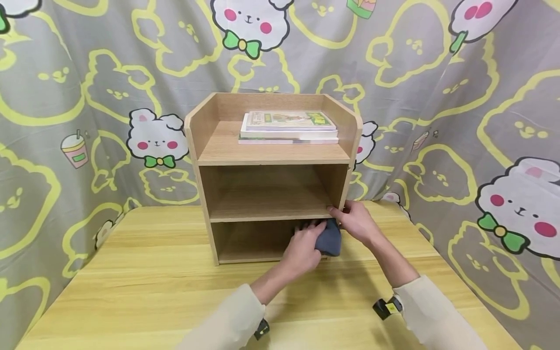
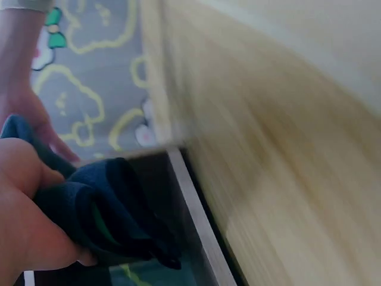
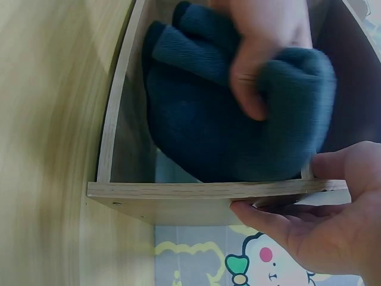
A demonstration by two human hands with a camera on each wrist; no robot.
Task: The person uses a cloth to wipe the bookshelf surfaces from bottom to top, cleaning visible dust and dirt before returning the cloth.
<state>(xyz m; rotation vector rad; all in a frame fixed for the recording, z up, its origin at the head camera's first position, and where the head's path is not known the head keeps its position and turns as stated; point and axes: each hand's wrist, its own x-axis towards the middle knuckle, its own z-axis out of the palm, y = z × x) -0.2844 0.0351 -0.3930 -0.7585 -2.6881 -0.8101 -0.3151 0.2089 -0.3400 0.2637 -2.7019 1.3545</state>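
- Hanging behind the work and along both sides, a grey curtain [image 1: 100, 29] carries yellow outlines and white cartoon animals with pink cheeks and green bows.
- A wooden table [image 1: 144, 291] with pale yellow grain spreads below.
- On it stands an upright wooden shelf unit [image 1: 271, 152], with a walled top tier above a middle compartment [image 1: 271, 189] and a bottom compartment [image 1: 258, 240].
- Two cream sleeves [image 1: 437, 311] reach in from the near edge, one on each forearm.
- A small stack of books [image 1: 288, 135] lies flat on the top tier, right of its middle.
- The dark blue cloth [image 1: 329, 240], bunched in folds, is at the right end of the bottom compartment, by the right side panel [image 1: 342, 120]; whether it touches the bottom board I cannot tell.
- The left hand [image 1: 302, 248] grips this cloth, its thumb pressed into a fold.
- The right hand [image 1: 356, 221], near the left but apart from it, pinches the side panel, thumb at the middle board's end and fingers outside.
- Small black devices [image 1: 387, 308] sit at both wrists.
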